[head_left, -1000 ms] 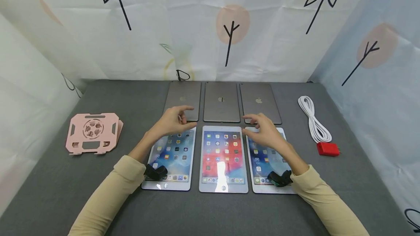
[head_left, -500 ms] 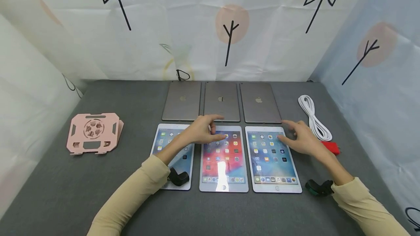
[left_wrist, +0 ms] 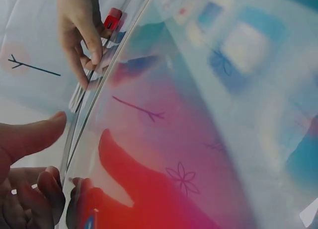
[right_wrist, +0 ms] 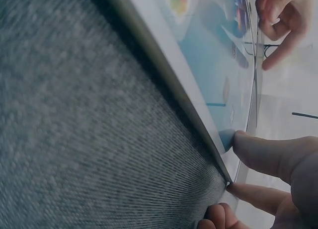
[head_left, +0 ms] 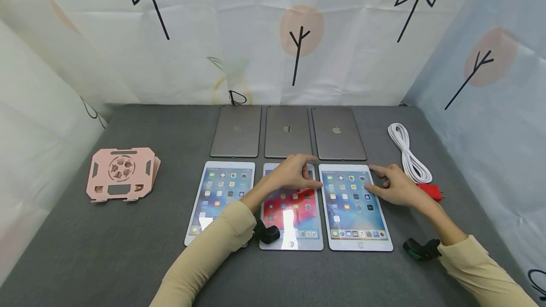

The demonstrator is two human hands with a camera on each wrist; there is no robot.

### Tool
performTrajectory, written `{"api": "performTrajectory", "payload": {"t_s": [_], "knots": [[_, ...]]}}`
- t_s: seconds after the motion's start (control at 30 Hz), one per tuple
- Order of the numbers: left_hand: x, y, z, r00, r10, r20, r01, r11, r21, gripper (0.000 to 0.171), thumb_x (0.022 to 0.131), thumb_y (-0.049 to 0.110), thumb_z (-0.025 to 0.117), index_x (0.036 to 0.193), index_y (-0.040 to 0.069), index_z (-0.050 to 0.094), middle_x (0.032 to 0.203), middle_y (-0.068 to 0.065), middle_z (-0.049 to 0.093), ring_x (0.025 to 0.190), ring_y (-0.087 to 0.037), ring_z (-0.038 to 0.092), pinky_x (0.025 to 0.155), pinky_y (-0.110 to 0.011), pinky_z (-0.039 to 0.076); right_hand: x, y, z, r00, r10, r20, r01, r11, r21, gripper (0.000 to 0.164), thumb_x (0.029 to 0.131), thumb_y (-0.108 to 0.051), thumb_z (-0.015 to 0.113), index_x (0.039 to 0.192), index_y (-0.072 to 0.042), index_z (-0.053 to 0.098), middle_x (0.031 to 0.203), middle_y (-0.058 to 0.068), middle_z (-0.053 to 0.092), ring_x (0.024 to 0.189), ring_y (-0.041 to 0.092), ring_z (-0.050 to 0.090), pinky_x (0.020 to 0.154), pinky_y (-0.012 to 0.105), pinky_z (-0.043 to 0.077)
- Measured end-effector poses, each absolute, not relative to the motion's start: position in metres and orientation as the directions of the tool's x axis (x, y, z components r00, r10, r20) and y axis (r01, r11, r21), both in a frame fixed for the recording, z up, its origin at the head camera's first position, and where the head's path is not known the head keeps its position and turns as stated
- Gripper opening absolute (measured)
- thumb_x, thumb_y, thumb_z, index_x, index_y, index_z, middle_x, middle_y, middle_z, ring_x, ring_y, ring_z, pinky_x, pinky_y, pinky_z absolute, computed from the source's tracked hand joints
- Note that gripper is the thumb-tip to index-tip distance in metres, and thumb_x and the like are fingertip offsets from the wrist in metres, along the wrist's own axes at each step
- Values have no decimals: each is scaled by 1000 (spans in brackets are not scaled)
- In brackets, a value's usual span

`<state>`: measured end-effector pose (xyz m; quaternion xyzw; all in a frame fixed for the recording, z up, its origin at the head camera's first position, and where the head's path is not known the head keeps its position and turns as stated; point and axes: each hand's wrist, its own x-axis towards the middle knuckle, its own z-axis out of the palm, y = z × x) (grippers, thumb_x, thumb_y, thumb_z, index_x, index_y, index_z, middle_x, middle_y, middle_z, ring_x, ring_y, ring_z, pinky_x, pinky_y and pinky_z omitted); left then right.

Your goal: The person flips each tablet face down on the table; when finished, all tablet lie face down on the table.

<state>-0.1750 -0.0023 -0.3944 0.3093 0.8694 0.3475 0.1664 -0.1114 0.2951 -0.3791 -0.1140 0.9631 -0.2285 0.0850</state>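
Three white tablets with lit screens lie side by side in the head view: a left tablet (head_left: pixel 222 193), a middle tablet (head_left: pixel 291 221) and a right tablet (head_left: pixel 354 207). My left hand (head_left: pixel 294 173) is over the upper part of the middle tablet, its thumb extended toward the right tablet's left edge; whether it touches is unclear. In the left wrist view that hand's thumb (left_wrist: pixel 35 137) is straight above the glass. My right hand (head_left: pixel 396 186) pinches the right tablet's upper right edge, the thumb (right_wrist: pixel 263 152) on its face and the index finger at its side.
Behind lie three grey tablets, backs up: left (head_left: pixel 236 131), middle (head_left: pixel 288 131) and right (head_left: pixel 339 134). A pink slotted stand (head_left: pixel 121 174) is at the left. On the right lie a coiled white cable (head_left: pixel 409 155) and a red charger plug (head_left: pixel 431 191).
Both hands have moved right. My left hand went from the left tablet across to the middle one; my right hand went from over the right tablet to its right edge.
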Motion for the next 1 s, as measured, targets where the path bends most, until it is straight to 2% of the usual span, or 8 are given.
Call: {"api": "performTrajectory", "payload": {"t_s": [0.17, 0.27, 0.4, 0.57, 0.77, 0.93, 1.0], "knots": [[-174, 7, -398, -785, 612, -99, 377, 597, 708, 74, 83, 33, 86, 145, 6, 56, 60, 4, 60, 49, -5, 52, 56, -18, 40, -112, 294, -380, -958, -269, -101, -190, 858, -477, 63, 93, -17, 74, 141, 16, 50, 106, 27, 51, 79, 20, 40, 65, 29, 32], [-172, 12, -399, -815, 572, -94, 375, 644, 667, 73, 80, 38, 88, 142, 9, 60, 59, 5, 58, 49, -4, 49, 51, -18, 36, -112, 294, -380, -957, -269, -106, -185, 850, -493, 63, 93, -16, 74, 140, 17, 49, 108, 28, 51, 80, 21, 41, 66, 29, 33], [-170, 17, -401, -855, 512, -77, 369, 707, 604, 71, 77, 44, 89, 137, 14, 65, 59, 6, 54, 50, -4, 44, 47, -18, 29, -112, 293, -380, -957, -261, -129, -159, 839, -521, 65, 93, -17, 74, 142, 17, 47, 116, 34, 52, 84, 24, 43, 68, 30, 34], [-169, 20, -403, -893, 444, -69, 319, 735, 599, 70, 74, 47, 91, 134, 18, 69, 62, 6, 57, 52, -4, 44, 46, -18, 29, -113, 294, -379, -948, -241, -209, -67, 791, -608, 69, 97, -16, 70, 150, 15, 37, 127, 36, 47, 86, 24, 42, 69, 29, 34], [-168, 22, -405, -905, 421, -69, 305, 752, 585, 69, 74, 50, 90, 133, 19, 70, 63, 7, 60, 54, -4, 47, 47, -18, 32, -114, 295, -381, -925, -179, -334, 104, 728, -678, 75, 100, -19, 65, 156, 11, 26, 140, 36, 43, 105, 33, 43, 82, 39, 38], [-167, 22, -406, -906, 420, -56, 317, 759, 569, 68, 73, 51, 90, 131, 20, 72, 62, 7, 60, 54, -4, 46, 48, -19, 32, -114, 297, -382, -897, -152, -415, 239, 624, -744, 79, 100, -14, 63, 160, 8, 16, 150, 37, 29, 120, 42, 35, 97, 52, 34], [-167, 22, -406, -905, 422, -53, 320, 757, 570, 68, 73, 50, 90, 131, 19, 72, 63, 6, 60, 55, -5, 45, 48, -19, 31, -115, 299, -382, -889, -165, -428, 262, 584, -768, 79, 100, -11, 62, 161, 6, 13, 153, 37, 26, 125, 42, 33, 101, 53, 33]]}}
